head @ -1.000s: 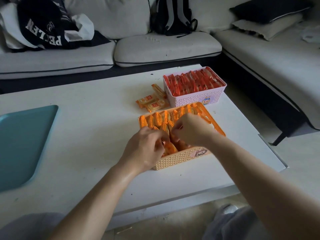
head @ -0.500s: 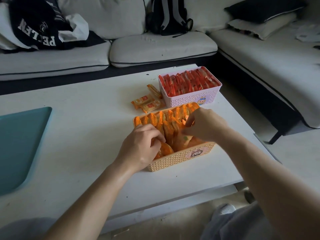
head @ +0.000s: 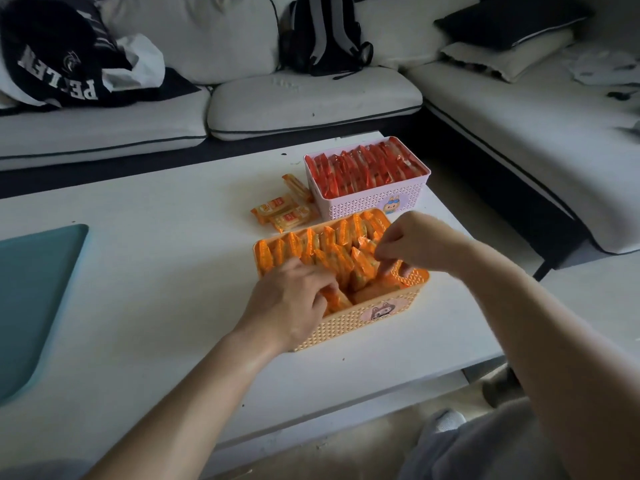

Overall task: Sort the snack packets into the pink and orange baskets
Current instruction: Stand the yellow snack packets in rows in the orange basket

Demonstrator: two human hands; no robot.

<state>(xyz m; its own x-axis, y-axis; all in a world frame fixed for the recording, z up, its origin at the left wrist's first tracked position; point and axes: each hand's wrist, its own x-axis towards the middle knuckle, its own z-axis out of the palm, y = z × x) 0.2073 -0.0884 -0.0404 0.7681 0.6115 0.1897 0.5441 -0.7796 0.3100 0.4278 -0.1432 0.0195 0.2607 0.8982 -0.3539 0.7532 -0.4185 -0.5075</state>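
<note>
Locate the low white table (head: 156, 306) in front of the pale sofa (head: 311, 102), with a teal tray (head: 31, 299) at the left edge. Find the pink basket (head: 367, 202) at the far right of the table, packed with upright red packets (head: 363, 168). Directly in front of it, close to touching, find the orange basket (head: 349, 327), nearly filled with orange packets (head: 311, 244) standing on edge. Note the left hand (head: 291, 306) at the near left end of the orange basket, curled round some of the orange packets inside. Note the right hand (head: 415, 244) over the right end, curled down among the packets; cannot tell whether grasping one or merely pressing. Note the three loose packets (head: 284, 211), also orange, lying flat on the table just left of the pink basket and just behind the orange one. Judged step: straightening and compacting the orange rows, with sorting close to complete. Judged next move: open a gap in a row, let go, reach past the far rim, collect the loose packets and seat them upright. Avoid toppling the standing rows while inserting.
</note>
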